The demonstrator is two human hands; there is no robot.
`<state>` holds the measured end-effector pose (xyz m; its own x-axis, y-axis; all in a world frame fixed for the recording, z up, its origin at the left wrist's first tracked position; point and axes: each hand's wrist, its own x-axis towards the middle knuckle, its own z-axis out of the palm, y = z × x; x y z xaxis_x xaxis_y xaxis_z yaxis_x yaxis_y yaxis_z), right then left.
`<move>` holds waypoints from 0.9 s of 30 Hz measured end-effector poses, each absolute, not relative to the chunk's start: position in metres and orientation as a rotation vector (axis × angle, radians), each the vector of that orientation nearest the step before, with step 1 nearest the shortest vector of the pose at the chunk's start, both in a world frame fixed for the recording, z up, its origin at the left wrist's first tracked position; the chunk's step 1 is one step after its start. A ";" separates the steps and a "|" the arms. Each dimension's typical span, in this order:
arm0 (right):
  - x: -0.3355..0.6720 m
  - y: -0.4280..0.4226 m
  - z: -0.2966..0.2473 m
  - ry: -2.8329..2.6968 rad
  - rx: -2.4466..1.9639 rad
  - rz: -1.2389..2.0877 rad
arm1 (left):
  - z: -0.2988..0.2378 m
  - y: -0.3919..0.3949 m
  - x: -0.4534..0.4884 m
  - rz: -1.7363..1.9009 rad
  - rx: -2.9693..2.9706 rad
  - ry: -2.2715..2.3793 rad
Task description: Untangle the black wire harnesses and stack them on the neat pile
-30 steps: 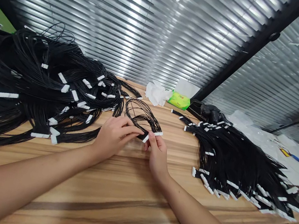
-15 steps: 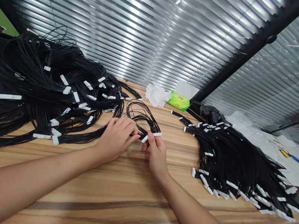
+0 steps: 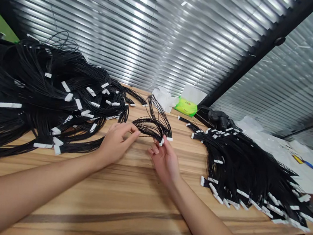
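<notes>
A looped bundle of thin black wires with white connectors, a wire harness (image 3: 152,126), is between my two hands above the table. My right hand (image 3: 167,160) pinches it at its white connector ends between thumb and fingers, other fingers curled loosely. To the left, my left hand (image 3: 118,140) has thumb and forefinger brought together at the left side of the loop, against the wires. The rest of its fingers are partly hidden behind the hand.
A large heap of black wire harnesses (image 3: 62,76) with white connectors covers the table's left. Another pile of harnesses (image 3: 243,166) lies on the right. Crumpled tissue (image 3: 163,98) and a green tissue pack (image 3: 187,105) stand at the back, before the blinds (image 3: 146,25). Pliers (image 3: 305,162) lie far right.
My right hand has turned and shifted slightly right with the connectors. My left hand has drawn back left, and the wire loop between them has spread and risen.
</notes>
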<state>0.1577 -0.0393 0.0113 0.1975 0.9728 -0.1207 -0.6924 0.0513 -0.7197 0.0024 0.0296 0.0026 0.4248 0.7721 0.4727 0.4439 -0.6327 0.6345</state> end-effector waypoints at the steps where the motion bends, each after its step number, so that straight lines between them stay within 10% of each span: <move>1: 0.157 -0.040 0.012 -0.456 -0.740 1.358 | 0.003 0.030 0.002 1.075 2.258 1.032; 27: 0.146 -0.058 0.018 -0.615 -0.657 1.643 | -0.001 0.031 -0.002 1.430 2.171 0.833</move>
